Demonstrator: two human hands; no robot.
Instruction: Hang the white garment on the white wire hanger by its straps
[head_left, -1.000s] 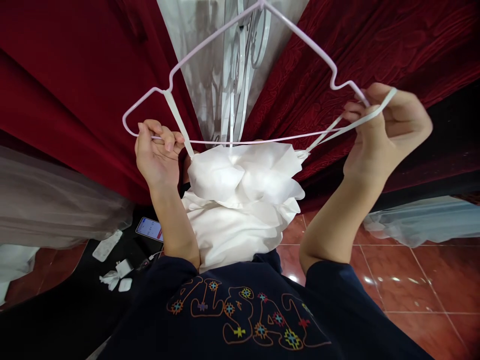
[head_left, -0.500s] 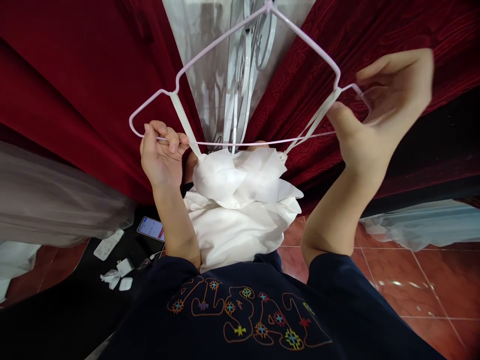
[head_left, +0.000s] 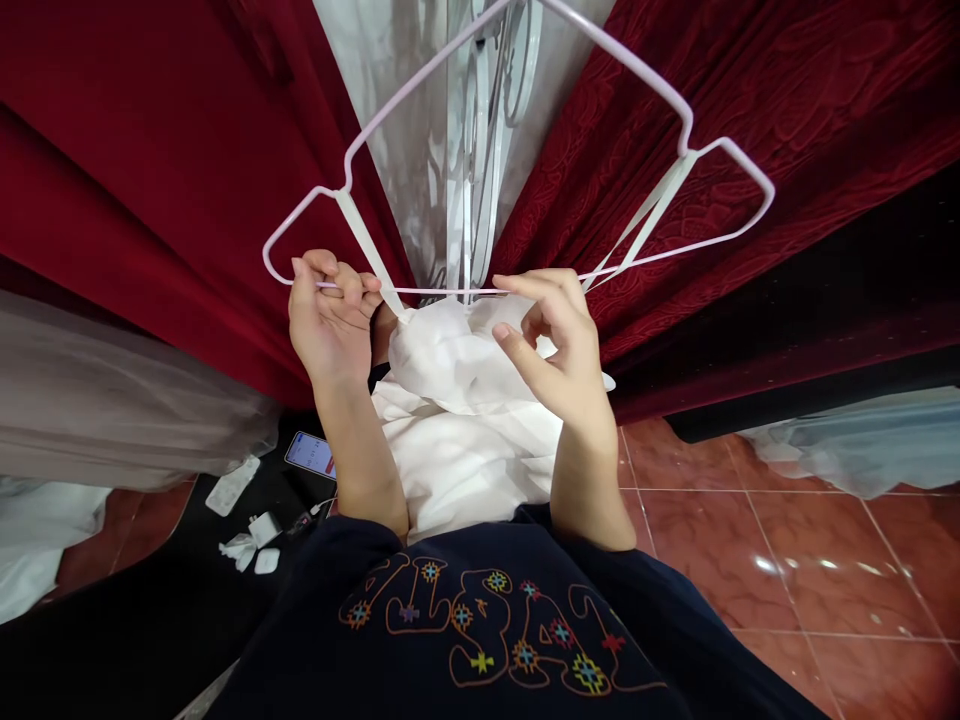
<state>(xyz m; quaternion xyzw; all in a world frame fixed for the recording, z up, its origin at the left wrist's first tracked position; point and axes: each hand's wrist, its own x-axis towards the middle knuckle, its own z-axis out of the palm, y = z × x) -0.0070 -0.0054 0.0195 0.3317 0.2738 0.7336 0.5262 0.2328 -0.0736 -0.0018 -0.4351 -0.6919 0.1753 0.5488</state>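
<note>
On the left, the person's left hand point(head_left: 330, 312) has its fingers clamped on the low bar of the pale pink hanger point(head_left: 450, 291). That is a good spot, since a firm hold there should stop the hanger from swinging. Just right of this hand, the left strap point(head_left: 367, 240) runs up to the left dip, where a strap sits best.

In the middle, the white garment point(head_left: 457, 460) hangs below the bar, between the two arms. Its top is bunched up, so a soft touch seems wise; a hard tug could pull a strap loose.

To the right, the right hand point(head_left: 559, 345) is over the top of the garment, thumb and first finger apart. One fingertip is by the low bar, but it is hard to tell if it touches.

Farther right, the right strap point(head_left: 651, 222) sits in the right dip. The hanger tips a bit, its right side higher, so holding it level should help both straps sit well.
</note>
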